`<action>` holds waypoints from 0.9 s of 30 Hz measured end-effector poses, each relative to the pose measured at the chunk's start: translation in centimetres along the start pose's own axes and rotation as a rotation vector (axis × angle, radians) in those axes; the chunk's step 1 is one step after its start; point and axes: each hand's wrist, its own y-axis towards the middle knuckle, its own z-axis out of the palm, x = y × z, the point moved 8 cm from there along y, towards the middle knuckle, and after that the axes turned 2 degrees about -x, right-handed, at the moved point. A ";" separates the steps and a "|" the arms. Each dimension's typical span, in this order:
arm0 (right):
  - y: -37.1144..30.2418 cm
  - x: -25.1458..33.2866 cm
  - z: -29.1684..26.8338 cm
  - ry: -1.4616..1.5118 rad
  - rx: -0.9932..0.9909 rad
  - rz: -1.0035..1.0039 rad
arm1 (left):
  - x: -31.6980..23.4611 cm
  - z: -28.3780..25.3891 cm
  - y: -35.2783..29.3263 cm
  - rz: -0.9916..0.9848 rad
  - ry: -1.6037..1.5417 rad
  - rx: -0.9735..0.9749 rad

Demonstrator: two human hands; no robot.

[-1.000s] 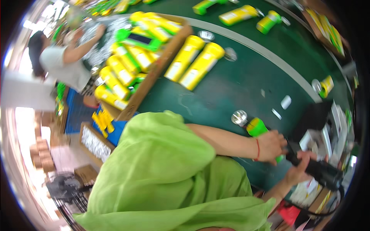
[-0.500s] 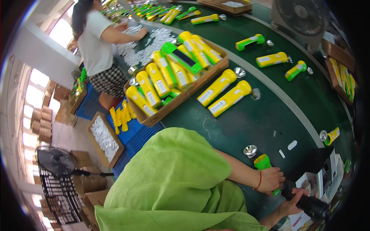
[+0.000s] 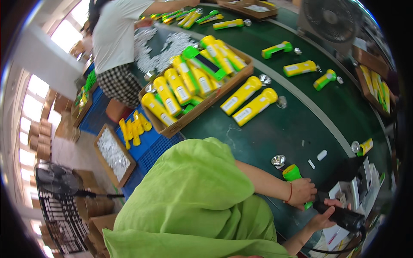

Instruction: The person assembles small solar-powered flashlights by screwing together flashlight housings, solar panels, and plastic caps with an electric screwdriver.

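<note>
My left hand (image 3: 302,193), with a red string at the wrist, is closed round a green flashlight body (image 3: 291,172) lying on the dark green table. The flashlight's open yellow-lined head points away from my hand, and a silver reflector (image 3: 278,160) lies beside it. My right hand (image 3: 322,218) grips a black electric screwdriver (image 3: 347,218), a thick cylinder trailing a black cable. Its front end meets the tail of the flashlight close to my left fingers; the exact contact is hidden.
A cardboard tray (image 3: 195,112) of yellow and green flashlights stands ahead, with two yellow flashlights (image 3: 241,95) beside it. White strips (image 3: 322,155) lie near my left hand. Several flashlights rest on the curved green conveyor (image 3: 275,32). A co-worker (image 3: 116,38) stands at the far left.
The co-worker has leaned right and stretched an arm across the far table. My hands keep their grips, and the screwdriver has shifted slightly. Its cable now shows. The whole view has moved a little.
</note>
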 end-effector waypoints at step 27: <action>0.5 -0.6 -0.2 0.108 -0.037 0.175 | -1.0 -1.6 0.4 0.074 0.056 0.089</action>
